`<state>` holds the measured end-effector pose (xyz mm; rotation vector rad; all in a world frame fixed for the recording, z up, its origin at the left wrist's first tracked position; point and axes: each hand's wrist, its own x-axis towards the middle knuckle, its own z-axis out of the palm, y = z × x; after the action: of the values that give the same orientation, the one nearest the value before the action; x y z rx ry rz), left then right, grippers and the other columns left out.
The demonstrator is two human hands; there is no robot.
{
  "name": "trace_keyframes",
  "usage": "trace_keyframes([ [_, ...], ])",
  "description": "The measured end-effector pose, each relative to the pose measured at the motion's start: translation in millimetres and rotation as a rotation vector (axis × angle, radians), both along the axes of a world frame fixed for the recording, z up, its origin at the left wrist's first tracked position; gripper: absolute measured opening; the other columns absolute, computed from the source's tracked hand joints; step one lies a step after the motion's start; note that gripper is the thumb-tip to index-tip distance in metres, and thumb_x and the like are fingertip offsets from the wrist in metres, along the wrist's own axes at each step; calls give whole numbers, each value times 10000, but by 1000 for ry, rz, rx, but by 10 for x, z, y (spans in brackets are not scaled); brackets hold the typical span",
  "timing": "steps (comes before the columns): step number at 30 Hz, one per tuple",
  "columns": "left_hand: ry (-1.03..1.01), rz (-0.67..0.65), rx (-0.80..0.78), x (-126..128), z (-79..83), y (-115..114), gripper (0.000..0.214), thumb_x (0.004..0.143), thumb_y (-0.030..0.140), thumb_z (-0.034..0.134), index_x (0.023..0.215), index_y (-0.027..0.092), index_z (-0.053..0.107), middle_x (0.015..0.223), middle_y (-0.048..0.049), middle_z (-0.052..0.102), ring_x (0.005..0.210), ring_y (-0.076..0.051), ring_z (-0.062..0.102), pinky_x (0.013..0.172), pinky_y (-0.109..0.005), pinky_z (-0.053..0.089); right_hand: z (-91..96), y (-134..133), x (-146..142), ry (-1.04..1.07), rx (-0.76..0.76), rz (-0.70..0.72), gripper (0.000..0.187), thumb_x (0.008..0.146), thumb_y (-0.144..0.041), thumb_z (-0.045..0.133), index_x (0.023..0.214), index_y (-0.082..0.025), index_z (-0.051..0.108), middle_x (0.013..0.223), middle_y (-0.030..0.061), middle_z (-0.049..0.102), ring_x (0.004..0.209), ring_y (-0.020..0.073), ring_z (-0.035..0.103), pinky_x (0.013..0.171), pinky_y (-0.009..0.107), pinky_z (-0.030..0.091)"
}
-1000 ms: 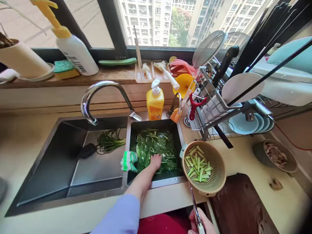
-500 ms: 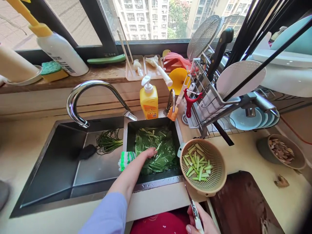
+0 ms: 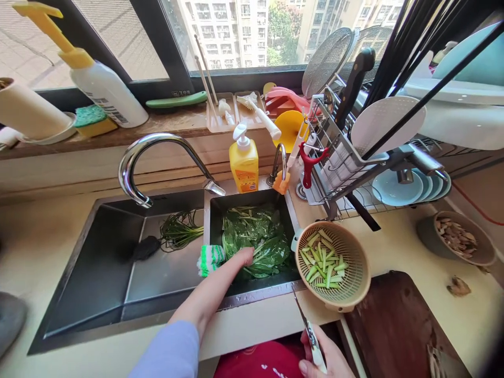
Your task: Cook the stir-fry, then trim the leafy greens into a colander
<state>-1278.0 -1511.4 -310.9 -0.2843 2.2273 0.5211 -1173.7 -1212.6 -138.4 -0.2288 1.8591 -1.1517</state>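
Observation:
My left hand point(image 3: 244, 257) is down in the right-hand sink basin, closed on the stalks of some leafy greens point(image 3: 271, 254). Its fingertips are partly hidden by the leaves, which fan out to the right of it. More wet greens fill the basin around it. Low in the view, my right hand point(image 3: 331, 357) grips a small knife point(image 3: 311, 331) by its pale handle, the blade pointing up and away toward the sink's front rim. Just beyond the knife, a tan colander point(image 3: 356, 283) holds cut pale-green stem pieces point(image 3: 325, 262).
A bunch of thin green stalks point(image 3: 181, 231) and a dark scrubber point(image 3: 147, 248) lie in the left basin. A green-and-white cloth point(image 3: 210, 260) drapes over the divider. Faucet point(image 3: 165, 137), yellow soap bottle point(image 3: 244, 163), dish rack point(image 3: 334, 184) and brown cutting board point(image 3: 394, 325) surround the sink.
My left hand has shifted slightly down and toward me, and leaves near it have lifted and turned. The right hand still grips the knife, nearly in place. The view has shifted slightly.

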Motion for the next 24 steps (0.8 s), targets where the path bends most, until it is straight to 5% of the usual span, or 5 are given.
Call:
trace_keyframes([
  [3,-24,-56,-57,-21,-13,121,477,599,278,674,1052,169,575,1076,-150,621,1008,-297,572,831,-385,448,-21,16,15,-9,17,-14,472,669,-573,539,920,-179,472,790,36,498,708,184,444,668,299,373],
  [6,-39,-82,-72,-75,-13,145,402,624,234,643,1014,143,597,1071,-180,619,1022,-317,567,850,-424,441,-29,42,28,-21,32,-21,482,668,-565,547,948,-180,473,817,43,510,729,190,460,675,300,378],
  [11,-8,-64,-3,-235,40,-51,203,703,224,575,894,176,624,956,-112,666,932,-243,609,804,-315,459,8,65,14,-1,22,-59,458,672,-556,556,930,-184,486,801,33,520,705,177,466,660,288,377],
  [17,104,47,100,-317,0,-81,294,885,279,314,1061,178,527,870,-56,666,774,-155,626,669,-226,451,18,54,-10,-4,12,-40,503,648,-611,549,912,-186,495,795,34,527,709,182,472,660,290,381],
  [24,74,27,105,-128,-239,138,230,792,286,510,980,175,582,994,-87,639,959,-224,587,808,-286,428,-33,80,2,-3,39,-35,543,656,-625,534,971,-185,495,826,42,531,746,201,481,702,306,380],
])
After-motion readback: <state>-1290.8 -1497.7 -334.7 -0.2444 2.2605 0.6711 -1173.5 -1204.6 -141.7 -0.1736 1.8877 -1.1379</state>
